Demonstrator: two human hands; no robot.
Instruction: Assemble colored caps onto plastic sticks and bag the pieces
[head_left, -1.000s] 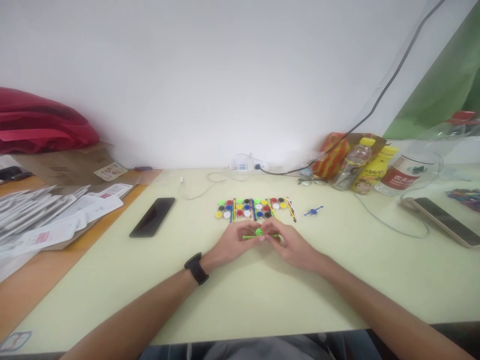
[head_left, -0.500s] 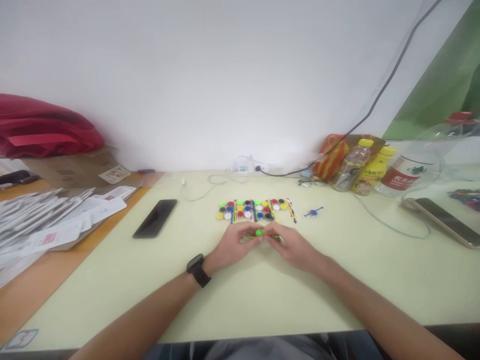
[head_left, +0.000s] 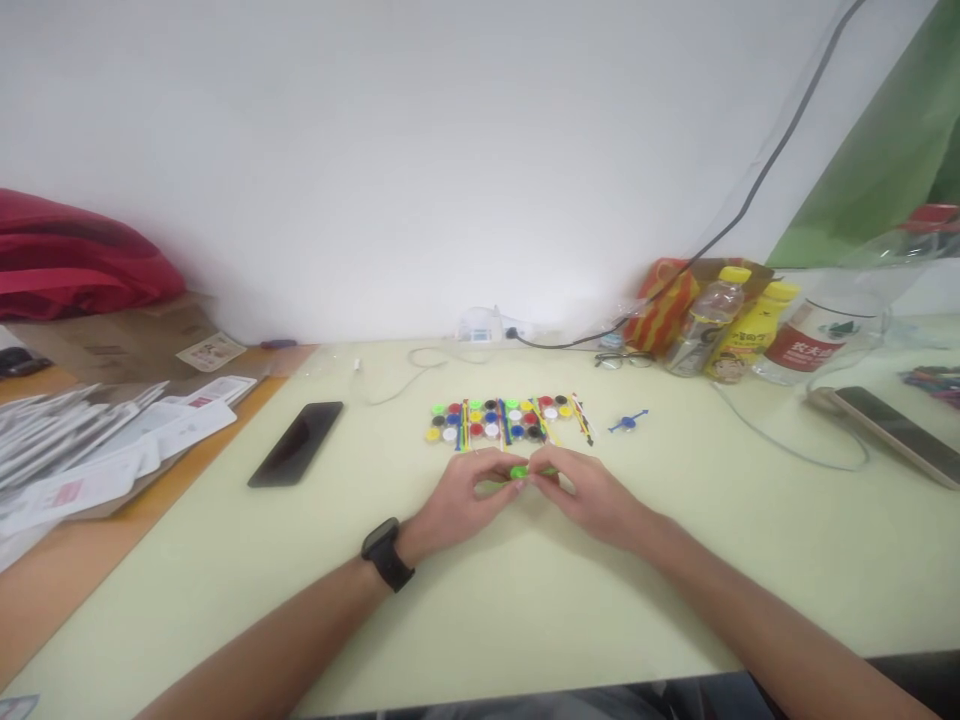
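Surface [head_left: 540, 620]: 2 phones, 2 hands, 22 discs, 1 green piece.
Near edge sits low in view; sideways room runs between left phone [head_left: 296, 445] and right phone [head_left: 896, 432]. Left hand [head_left: 459, 500] and right hand [head_left: 594, 495] meet mid-surface, just nearside of the discs [head_left: 491, 418]. 1 blue arrow piece [head_left: 628, 424] right of those, apart. Fingers of both pinch the green piece [head_left: 518, 472].

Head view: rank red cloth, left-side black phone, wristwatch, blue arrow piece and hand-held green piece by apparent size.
1. Red cloth
2. Black phone
3. Wristwatch
Last, unranked: blue arrow piece and green piece; the latter is partly hidden.
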